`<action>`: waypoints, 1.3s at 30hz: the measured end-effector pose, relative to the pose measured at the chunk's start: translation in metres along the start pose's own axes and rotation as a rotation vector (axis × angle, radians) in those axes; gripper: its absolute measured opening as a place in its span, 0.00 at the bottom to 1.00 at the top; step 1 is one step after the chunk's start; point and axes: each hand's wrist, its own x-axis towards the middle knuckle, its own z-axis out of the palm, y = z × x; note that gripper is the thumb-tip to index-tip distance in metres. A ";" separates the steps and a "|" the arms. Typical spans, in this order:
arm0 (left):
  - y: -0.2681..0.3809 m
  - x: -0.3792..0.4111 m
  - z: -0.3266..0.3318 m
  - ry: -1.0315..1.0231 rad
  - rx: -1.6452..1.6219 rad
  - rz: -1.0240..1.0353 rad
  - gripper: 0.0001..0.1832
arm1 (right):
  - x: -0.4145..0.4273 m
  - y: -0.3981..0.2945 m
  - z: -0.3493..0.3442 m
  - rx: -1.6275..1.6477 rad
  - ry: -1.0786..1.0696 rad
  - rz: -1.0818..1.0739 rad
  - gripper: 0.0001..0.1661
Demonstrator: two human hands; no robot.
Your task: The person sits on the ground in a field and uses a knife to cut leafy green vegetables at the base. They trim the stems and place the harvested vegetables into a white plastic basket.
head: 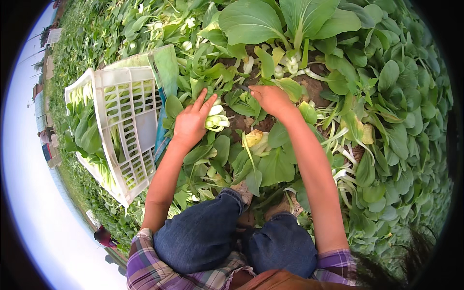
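Note:
My left hand (191, 121) rests palm down on a cut bok choy head (216, 119), its pale stem base towards the right; whether the fingers grip it I cannot tell. My right hand (271, 99) is closed around a small tool, of which only a dark blade (243, 87) shows at the fingertips, low over the soil. Between the hands lie loose green leaves (243, 105). A large standing bok choy plant (298, 36) rises just beyond my right hand. A white plastic crate (136, 128) filled with bok choy stands to the left of my left hand.
Green and blue sheeting (165, 69) lines the crate's far side. Yellowed leaves (253, 137) and trimmed stems (344, 154) litter the soil near my shoes. Dense bok choy plants (395, 137) grow at the right. Another person (104, 236) is far off at lower left.

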 end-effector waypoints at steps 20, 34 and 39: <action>-0.024 0.035 -0.030 -0.288 -0.633 -0.315 0.57 | 0.085 -0.006 0.030 0.146 0.187 -0.093 0.19; 0.001 -0.027 -0.006 0.041 -0.432 -0.150 0.38 | -0.064 -0.010 0.006 0.101 0.224 0.032 0.21; 0.048 -0.082 -0.034 0.284 -0.407 0.231 0.33 | -0.148 -0.038 -0.040 0.917 0.255 0.267 0.33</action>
